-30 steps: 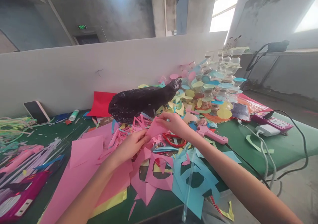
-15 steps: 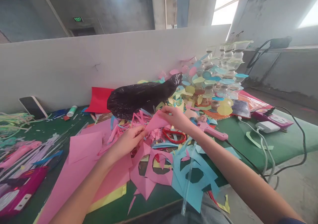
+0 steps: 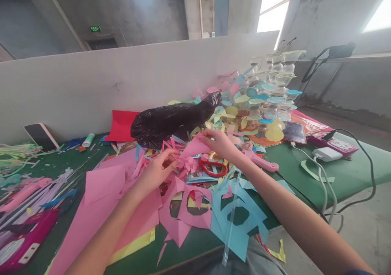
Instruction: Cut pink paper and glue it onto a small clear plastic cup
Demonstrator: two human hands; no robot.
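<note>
A small folded-looking piece of pink paper [image 3: 195, 146] is pinched at its upper right edge by my right hand [image 3: 218, 142]. Just left of it, my left hand [image 3: 159, 168] has its thumb and curled fingers apart, with nothing seen between them. Below both hands lie pink paper scraps [image 3: 187, 165] and red-handled scissors [image 3: 214, 168], whose blades are hidden among the scraps. Pink sheets with cut-out holes [image 3: 180, 228] and blue ones [image 3: 244, 242] lie nearer to me. Larger pink sheets [image 3: 105, 181] are stacked under my left forearm.
Behind the scraps lies a black plastic bag [image 3: 171, 122]. A pink glue gun [image 3: 264, 162] with a cord sits right of my right hand. Clear cups with coloured paper [image 3: 277, 88] are stacked at the back right. Phones [image 3: 41, 136], a power strip [image 3: 336, 145] and cables stand on the green table.
My left hand has let go of the pink paper and its fingers have parted. My right hand still holds the paper, in nearly the same place.
</note>
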